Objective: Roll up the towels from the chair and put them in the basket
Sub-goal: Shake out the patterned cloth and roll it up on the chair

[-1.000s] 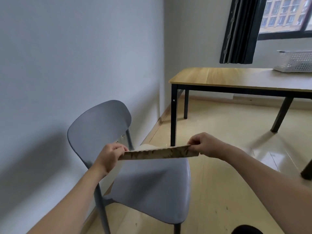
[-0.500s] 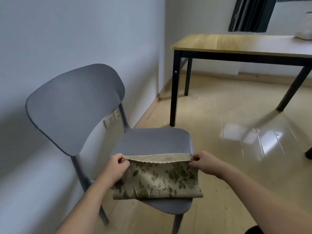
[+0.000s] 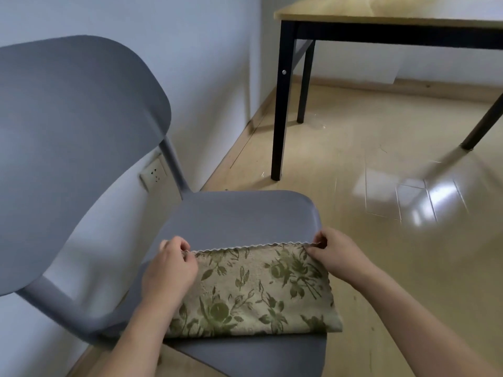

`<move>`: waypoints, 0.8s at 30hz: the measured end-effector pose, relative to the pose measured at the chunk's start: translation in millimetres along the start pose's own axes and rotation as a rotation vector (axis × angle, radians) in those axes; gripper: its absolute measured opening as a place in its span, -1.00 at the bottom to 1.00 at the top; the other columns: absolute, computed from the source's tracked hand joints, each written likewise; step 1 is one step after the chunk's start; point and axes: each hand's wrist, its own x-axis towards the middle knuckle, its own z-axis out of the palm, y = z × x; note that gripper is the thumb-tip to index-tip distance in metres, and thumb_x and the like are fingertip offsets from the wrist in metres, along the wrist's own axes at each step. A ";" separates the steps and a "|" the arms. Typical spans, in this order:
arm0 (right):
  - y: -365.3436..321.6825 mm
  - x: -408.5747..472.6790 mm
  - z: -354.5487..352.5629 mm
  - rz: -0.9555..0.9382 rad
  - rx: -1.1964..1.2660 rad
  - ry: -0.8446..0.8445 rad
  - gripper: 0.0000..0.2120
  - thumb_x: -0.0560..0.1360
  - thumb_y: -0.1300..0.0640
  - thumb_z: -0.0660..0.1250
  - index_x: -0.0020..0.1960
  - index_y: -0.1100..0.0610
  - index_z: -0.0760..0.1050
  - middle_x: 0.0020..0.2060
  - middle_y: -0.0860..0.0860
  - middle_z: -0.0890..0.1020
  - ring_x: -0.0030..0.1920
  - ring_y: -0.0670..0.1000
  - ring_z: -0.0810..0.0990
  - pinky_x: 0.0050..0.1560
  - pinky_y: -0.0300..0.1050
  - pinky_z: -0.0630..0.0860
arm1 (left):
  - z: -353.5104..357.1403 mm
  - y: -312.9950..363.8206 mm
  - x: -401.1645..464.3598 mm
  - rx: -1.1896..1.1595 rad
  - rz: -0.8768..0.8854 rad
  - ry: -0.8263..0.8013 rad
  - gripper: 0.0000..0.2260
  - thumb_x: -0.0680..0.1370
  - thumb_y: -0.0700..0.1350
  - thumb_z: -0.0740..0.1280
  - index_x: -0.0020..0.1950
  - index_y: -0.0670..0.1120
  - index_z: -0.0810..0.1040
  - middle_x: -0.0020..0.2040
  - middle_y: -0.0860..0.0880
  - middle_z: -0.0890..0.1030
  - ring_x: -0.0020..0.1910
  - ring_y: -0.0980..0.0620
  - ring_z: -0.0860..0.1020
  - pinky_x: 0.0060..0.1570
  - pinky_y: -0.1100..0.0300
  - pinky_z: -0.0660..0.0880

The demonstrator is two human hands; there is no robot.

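Note:
A beige towel (image 3: 253, 292) with a green flower print lies folded flat on the front part of the grey chair (image 3: 239, 216) seat. My left hand (image 3: 171, 268) pinches its far left corner, and my right hand (image 3: 334, 254) pinches its far right corner. The scalloped far edge is stretched straight between the two hands. The basket is out of view.
A wooden table (image 3: 394, 12) with black legs stands ahead to the right, its near leg (image 3: 280, 104) close to the chair. A grey wall with a socket (image 3: 153, 172) runs along the left. Shiny wood floor (image 3: 381, 186) spreads to the right.
The towel was held up taut in the air; both hands have brought it down and laid it on the chair seat. My view has tilted downward, and the basket has left the frame.

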 end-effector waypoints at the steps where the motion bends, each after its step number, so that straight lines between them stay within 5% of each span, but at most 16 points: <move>1: -0.6 0.2 -1.9 0.015 0.036 -0.014 -0.84 0.53 0.04 0.33 0.05 0.09 0.46 -0.06 0.00 0.52 -0.04 0.02 0.53 -0.02 -0.05 0.53 | -0.3 0.9 0.4 0.021 -0.013 -0.005 -0.96 0.59 -0.05 0.19 0.01 0.02 0.40 0.00 0.05 0.35 -0.26 0.07 0.42 -0.35 0.19 0.27; 8: -2.5 5.6 -10.8 0.083 0.062 -0.138 -0.88 0.49 0.16 0.35 -0.17 0.17 0.47 -0.22 0.11 0.55 -0.21 0.06 0.49 -0.18 -0.07 0.44 | -0.8 3.8 3.9 0.113 -0.002 -0.074 -0.96 0.55 -0.08 0.19 -0.08 -0.01 0.40 0.03 0.00 0.37 0.06 -0.04 0.33 0.02 0.10 0.36; 12: -15.1 13.7 -12.8 -0.112 0.034 0.270 -0.98 0.54 0.18 0.26 -0.06 0.09 0.45 -0.14 0.01 0.51 -0.08 0.08 0.50 -0.14 -0.10 0.38 | -1.7 6.2 0.1 0.013 0.017 -0.170 -0.94 0.58 -0.13 0.17 -0.09 -0.03 0.32 -0.13 -0.02 0.49 -0.03 -0.10 0.44 -0.09 0.04 0.37; 14: -27.6 17.2 -8.0 -0.229 -0.015 0.493 -0.87 0.55 0.16 0.25 0.09 0.08 0.47 0.00 0.02 0.50 0.04 0.09 0.48 -0.01 -0.06 0.43 | -2.9 5.6 -5.1 -0.066 -0.003 -0.194 -0.97 0.60 -0.12 0.16 -0.03 -0.01 0.32 -0.12 0.00 0.50 -0.07 -0.10 0.48 -0.12 0.06 0.37; 16: -41.2 13.8 7.4 -0.283 -0.147 0.534 -0.67 0.52 0.13 0.26 0.29 0.07 0.39 0.18 0.04 0.42 0.18 0.10 0.41 0.22 -0.02 0.39 | -5.2 1.5 -7.3 -0.125 -0.056 -0.201 -0.97 0.59 -0.10 0.19 0.03 0.00 0.37 -0.04 0.01 0.52 -0.03 -0.07 0.50 -0.09 0.08 0.38; 19: -61.2 -8.6 42.5 -0.444 -0.285 0.384 -0.61 0.48 0.15 0.23 0.29 0.06 0.33 0.17 0.03 0.34 0.19 0.09 0.33 0.26 -0.07 0.30 | -14.8 -6.8 -11.3 -0.344 -0.176 -0.255 -0.98 0.54 -0.16 0.30 -0.05 -0.07 0.52 -0.08 -0.06 0.59 -0.16 -0.02 0.52 -0.20 0.14 0.44; 24: -73.9 -51.9 80.5 -0.740 -0.321 -0.145 -0.78 0.52 0.12 0.19 0.14 0.11 0.44 0.07 0.05 0.49 0.09 0.08 0.43 0.17 -0.06 0.38 | -37.6 -21.4 -30.1 -0.632 -0.196 -0.391 -0.94 0.56 -0.24 0.29 -0.04 -0.09 0.51 -0.45 -0.05 0.53 -0.56 0.03 0.43 -0.58 0.30 0.28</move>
